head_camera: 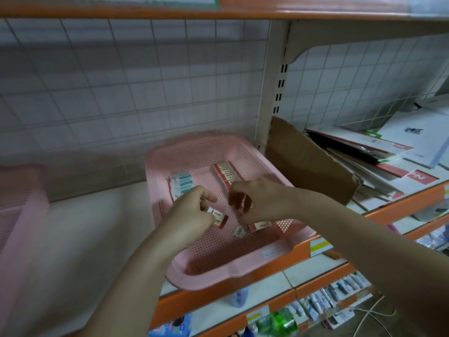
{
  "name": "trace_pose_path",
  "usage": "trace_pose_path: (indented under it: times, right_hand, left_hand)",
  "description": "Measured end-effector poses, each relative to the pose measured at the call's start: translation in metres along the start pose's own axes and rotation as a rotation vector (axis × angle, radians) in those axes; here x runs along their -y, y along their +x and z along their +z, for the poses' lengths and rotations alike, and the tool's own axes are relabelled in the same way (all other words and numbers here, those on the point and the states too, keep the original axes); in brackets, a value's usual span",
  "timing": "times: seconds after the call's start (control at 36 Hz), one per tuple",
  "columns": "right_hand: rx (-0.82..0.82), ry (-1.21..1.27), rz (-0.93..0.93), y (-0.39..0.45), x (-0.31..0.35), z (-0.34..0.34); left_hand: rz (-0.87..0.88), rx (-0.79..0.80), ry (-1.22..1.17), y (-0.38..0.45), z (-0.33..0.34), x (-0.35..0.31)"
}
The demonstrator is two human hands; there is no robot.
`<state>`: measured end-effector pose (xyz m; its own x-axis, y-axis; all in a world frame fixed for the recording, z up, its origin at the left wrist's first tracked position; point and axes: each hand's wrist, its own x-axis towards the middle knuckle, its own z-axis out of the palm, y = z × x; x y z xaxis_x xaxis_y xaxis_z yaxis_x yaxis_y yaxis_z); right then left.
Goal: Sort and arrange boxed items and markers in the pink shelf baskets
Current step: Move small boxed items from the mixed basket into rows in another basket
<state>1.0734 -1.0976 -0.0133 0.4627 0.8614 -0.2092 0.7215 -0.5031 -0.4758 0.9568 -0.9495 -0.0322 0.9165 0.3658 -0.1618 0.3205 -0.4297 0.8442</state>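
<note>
A pink perforated basket (218, 268) sits on the white shelf, its front rim over the orange shelf edge. Inside, at the back left, lies a row of white and teal boxes (182, 182). Along the right side runs a row of red and white boxes (226, 172). My left hand (192, 210) grips a small red and white box (217, 216) above the basket floor. My right hand (257, 200) hovers over the basket with curled fingers pinching a small red box (241, 203), blurred. Two more boxes (255, 226) lie loose on the floor under it.
A second pink basket (17, 203) stands at the far left. A brown cardboard sheet (311, 166) leans right of the upright post, with stacked papers and envelopes (388, 156) beyond. Lower shelves hold bottles and tubes (315, 305). A wire grid backs the shelf.
</note>
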Motion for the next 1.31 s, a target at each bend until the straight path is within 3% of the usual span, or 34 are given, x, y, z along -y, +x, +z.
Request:
trace_pose_path:
  times: [0.08, 0.42, 0.53, 0.67, 0.72, 0.97, 1.08, 1.14, 1.31]
  right_hand:
    - [-0.037, 0.119, -0.064, -0.002, 0.014, 0.002]
    - [-0.261, 0.055, -0.161, -0.002, 0.017, 0.015]
    - [-0.256, 0.18, -0.11, -0.002, 0.013, 0.013]
    - [-0.197, 0.616, -0.036, -0.006, 0.01, 0.008]
    - [-0.178, 0.675, -0.025, -0.009, 0.011, 0.006]
    - [-0.369, -0.02, -0.305, -0.008, 0.008, 0.009]
    - [-0.343, -0.137, -0.267, -0.012, 0.004, 0.006]
    - [-0.273, -0.19, -0.171, -0.016, 0.001, -0.001]
    - [0.139, -0.303, 0.152, -0.022, -0.015, -0.004]
  left_hand:
    - [0.023, -0.021, -0.024, 0.0, 0.003, -0.002]
    - [0.048, -0.071, -0.096, -0.004, 0.009, -0.01]
    - [0.052, -0.089, -0.153, -0.006, 0.01, -0.01]
    - [0.072, -0.093, -0.114, -0.009, 0.009, -0.012]
    - [0.076, -0.075, -0.116, -0.011, 0.009, -0.013]
    - [0.065, -0.035, -0.015, -0.013, 0.011, -0.016]
    - [0.093, -0.056, 0.143, -0.016, 0.012, -0.016]
    - [0.117, -0.097, 0.296, -0.019, 0.011, -0.016]
    - [0.152, -0.216, 0.634, -0.021, 0.006, -0.006]
